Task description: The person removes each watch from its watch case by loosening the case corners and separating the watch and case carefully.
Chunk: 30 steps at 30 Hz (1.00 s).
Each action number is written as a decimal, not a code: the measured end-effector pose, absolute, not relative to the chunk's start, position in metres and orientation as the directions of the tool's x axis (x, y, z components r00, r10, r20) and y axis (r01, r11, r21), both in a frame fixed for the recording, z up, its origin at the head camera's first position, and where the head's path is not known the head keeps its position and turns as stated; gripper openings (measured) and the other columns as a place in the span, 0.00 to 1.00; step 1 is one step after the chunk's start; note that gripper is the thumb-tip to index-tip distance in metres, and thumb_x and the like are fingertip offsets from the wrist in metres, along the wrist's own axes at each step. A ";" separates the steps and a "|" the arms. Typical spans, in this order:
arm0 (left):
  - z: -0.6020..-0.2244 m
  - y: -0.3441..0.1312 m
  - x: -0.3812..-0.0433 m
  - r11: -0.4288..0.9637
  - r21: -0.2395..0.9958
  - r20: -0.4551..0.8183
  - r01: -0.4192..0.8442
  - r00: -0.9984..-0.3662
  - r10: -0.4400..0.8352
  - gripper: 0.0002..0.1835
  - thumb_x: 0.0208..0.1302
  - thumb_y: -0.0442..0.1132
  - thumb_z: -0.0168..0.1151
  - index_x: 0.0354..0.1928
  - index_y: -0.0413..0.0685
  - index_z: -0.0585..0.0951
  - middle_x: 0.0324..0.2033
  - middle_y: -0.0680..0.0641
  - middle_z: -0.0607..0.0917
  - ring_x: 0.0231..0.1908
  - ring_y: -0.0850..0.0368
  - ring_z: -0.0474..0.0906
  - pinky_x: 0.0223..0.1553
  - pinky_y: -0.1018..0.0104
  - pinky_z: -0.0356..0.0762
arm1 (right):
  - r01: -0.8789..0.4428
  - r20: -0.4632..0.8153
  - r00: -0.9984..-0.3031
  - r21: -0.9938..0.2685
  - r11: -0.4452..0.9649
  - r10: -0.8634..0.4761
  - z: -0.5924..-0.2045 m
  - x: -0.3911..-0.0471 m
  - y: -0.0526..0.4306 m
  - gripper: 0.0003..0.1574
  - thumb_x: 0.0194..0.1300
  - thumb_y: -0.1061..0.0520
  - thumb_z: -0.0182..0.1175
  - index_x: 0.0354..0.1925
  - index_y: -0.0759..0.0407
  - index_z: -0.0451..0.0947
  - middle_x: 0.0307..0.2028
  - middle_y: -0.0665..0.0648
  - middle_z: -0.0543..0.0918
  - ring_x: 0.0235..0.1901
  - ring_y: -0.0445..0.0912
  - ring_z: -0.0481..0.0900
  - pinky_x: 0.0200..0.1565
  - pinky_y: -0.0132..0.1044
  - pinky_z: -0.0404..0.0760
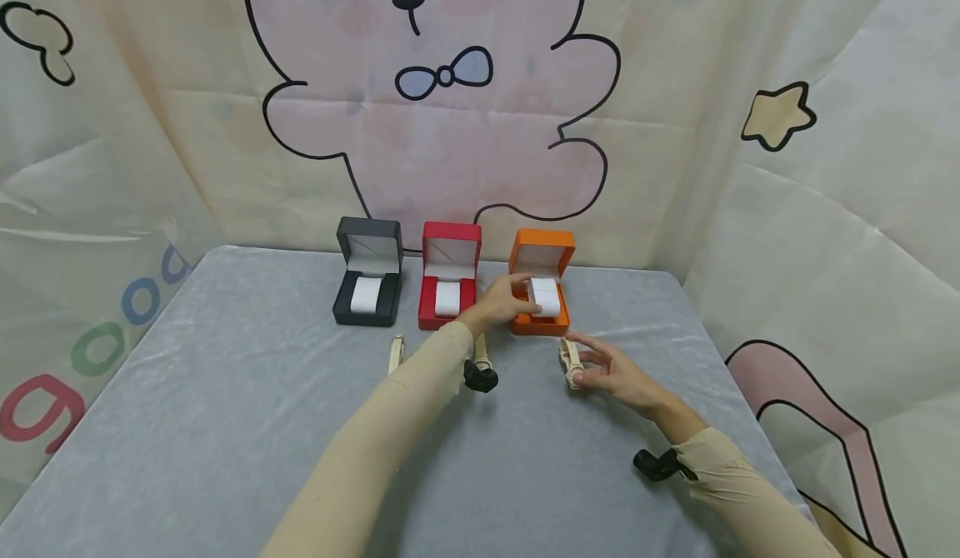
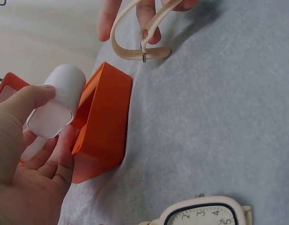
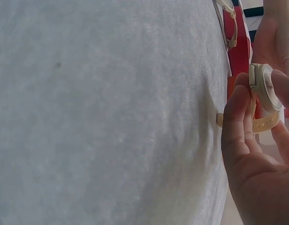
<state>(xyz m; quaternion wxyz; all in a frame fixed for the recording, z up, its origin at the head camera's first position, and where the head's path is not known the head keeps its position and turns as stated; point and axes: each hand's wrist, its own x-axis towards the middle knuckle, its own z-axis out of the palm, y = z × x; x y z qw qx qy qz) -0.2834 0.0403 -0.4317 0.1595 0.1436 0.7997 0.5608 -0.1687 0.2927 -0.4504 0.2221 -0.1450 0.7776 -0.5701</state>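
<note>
My left hand [image 1: 497,301] pinches a white watch cushion [image 2: 67,89] between thumb and fingers, tilted at the mouth of the open orange watch box [image 2: 111,117]. To the right, near that box's front corner, my right hand [image 1: 618,377] grips a cream wristwatch [image 3: 265,88] by its round case. Its buckled strap hangs in a loop, seen in the left wrist view too. Another cream wristwatch [image 1: 482,351] lies on the cloth, partly hidden by the left wrist; its square dial shows in the left wrist view. A third wristwatch [image 1: 397,353] is partly covered by the left sleeve.
Left of the orange box stand a red watch box [image 1: 426,318] and a black watch box [image 1: 363,319], lids raised, each with a white cushion inside. A grey cloth [image 1: 225,425] covers the table. Printed curtains [image 1: 480,175] rise behind and at both sides.
</note>
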 end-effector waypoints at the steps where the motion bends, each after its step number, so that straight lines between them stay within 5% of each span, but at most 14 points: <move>1: -0.432 0.041 -0.284 0.338 0.940 -0.092 0.057 -0.908 0.409 0.38 0.60 0.40 0.73 0.73 0.48 0.70 0.67 0.40 0.76 0.66 0.47 0.71 0.71 0.52 0.68 | 0.030 -0.180 -0.858 -0.953 0.303 -0.481 -0.451 -0.169 0.293 0.48 0.69 0.63 0.63 0.79 0.60 0.51 0.69 0.78 0.64 0.52 0.35 0.80 0.48 0.30 0.83; 30: -0.435 0.041 -0.284 0.455 0.875 -0.048 0.163 -0.908 0.417 0.41 0.60 0.39 0.74 0.74 0.47 0.68 0.68 0.42 0.75 0.66 0.47 0.71 0.69 0.52 0.70 | 0.020 -0.167 -0.845 -0.959 0.282 -0.508 -0.452 -0.170 0.294 0.48 0.69 0.64 0.62 0.79 0.63 0.50 0.70 0.79 0.61 0.51 0.37 0.80 0.48 0.30 0.83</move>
